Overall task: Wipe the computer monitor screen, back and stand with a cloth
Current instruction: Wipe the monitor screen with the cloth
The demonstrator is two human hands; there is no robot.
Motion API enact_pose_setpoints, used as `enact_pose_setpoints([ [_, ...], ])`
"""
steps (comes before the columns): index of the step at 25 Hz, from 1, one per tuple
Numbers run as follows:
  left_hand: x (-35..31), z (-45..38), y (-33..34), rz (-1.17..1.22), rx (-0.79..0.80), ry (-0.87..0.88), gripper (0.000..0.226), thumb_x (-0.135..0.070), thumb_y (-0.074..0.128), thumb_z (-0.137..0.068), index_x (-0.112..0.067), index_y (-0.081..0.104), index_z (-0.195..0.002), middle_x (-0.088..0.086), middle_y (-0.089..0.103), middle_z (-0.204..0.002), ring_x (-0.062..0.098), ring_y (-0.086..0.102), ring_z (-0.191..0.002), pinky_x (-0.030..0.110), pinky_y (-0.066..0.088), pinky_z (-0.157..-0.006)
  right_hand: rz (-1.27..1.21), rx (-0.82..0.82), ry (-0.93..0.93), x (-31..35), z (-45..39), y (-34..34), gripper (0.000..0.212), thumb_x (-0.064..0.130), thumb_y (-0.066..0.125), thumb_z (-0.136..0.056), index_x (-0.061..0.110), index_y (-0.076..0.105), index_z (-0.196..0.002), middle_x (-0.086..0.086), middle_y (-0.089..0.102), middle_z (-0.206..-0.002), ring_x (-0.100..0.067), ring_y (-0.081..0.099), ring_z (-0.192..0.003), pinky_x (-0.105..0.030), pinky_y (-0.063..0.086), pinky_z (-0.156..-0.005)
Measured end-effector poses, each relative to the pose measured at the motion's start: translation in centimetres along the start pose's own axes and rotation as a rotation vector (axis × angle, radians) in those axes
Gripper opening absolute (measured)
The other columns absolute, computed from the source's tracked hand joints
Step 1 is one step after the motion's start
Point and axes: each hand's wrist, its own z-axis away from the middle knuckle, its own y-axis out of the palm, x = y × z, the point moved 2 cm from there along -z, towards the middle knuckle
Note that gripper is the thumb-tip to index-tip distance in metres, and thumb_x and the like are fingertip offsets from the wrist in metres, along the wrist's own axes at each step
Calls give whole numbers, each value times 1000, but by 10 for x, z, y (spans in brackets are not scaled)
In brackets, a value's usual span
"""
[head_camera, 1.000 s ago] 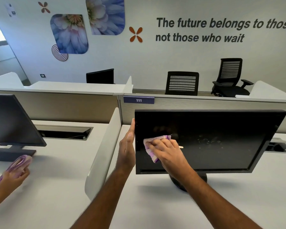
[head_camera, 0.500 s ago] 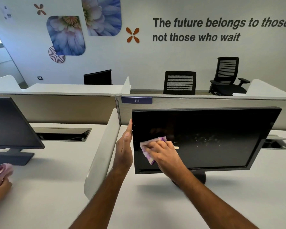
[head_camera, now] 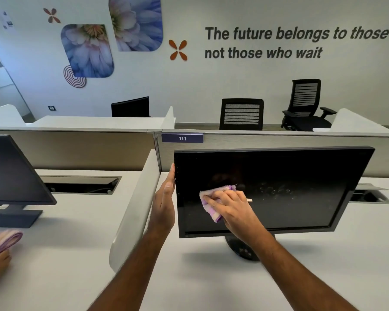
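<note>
white desk [head_camera: 211,283] | right hand [head_camera: 231,209] presses cloth [head_camera: 208,198] on monitor [head_camera: 290,187]

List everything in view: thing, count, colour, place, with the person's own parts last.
monitor: 1, black, centre desk, being wiped
stand: 1, black, under it
cloth: 1, pink and purple, on the screen
other monitors: 2, black, left desk, far desk
chairs: 2, black, by the wall
desk label: 1, blue, reads 111
second cloth: 1, pink, in another person's hand, lower left
left hand: flat against the monitor's left edge
right hand: pressing the cloth
</note>
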Motion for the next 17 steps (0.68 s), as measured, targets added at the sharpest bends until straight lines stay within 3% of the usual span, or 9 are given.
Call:
enact_pose_setpoints([
  [5, -3, 1, 3, -6, -11, 9, 57, -49, 22, -108, -39, 27, -164, -26, 30, -166, -1, 28, -154, 47, 26, -129, -40, -268, 205, -29, -1, -22, 69, 12, 81, -82, 24, 56, -146, 1, 59, -131, -24, 58, -116, -41, 43, -93],
  [7, -1, 2, 4, -1, -38, -6, 56, -49, 23, -109, -39, 28, -164, -25, 32, -166, -1, 29, -153, 46, 27, -129, -58, -275, 183, -25, -9, -24, 68, 10, 78, -84, 23, 57, -146, 2, 58, -131, -24, 57, -117, -40, 43, -95],
  [12, 1, 4, 9, -27, -74, -9, 57, -50, 22, -108, -38, 27, -164, -29, 30, -165, -2, 28, -153, 41, 26, -129, -55, -106, 79, -24, 17, -9, 73, 15, 83, -81, 29, 54, -147, 7, 54, -136, -19, 54, -119, -36, 43, -98],
  [15, -2, 4, 11, -28, -74, 6, 60, -54, 22, -106, -37, 27, -164, -26, 30, -166, -3, 28, -153, 33, 26, -128, -93, -172, 222, -47, 30, -19, 69, 9, 81, -78, 27, 58, -140, 5, 56, -133, -22, 56, -118, -38, 43, -96],
  [17, -7, 8, 13, -40, -90, 6, 61, -51, 24, -106, -34, 27, -164, -22, 30, -167, -7, 28, -151, 18, 26, -123, -126, -244, 307, -57, 24, -30, 65, 7, 80, -75, 23, 60, -135, 2, 57, -133, -25, 57, -120, -39, 42, -96],
])
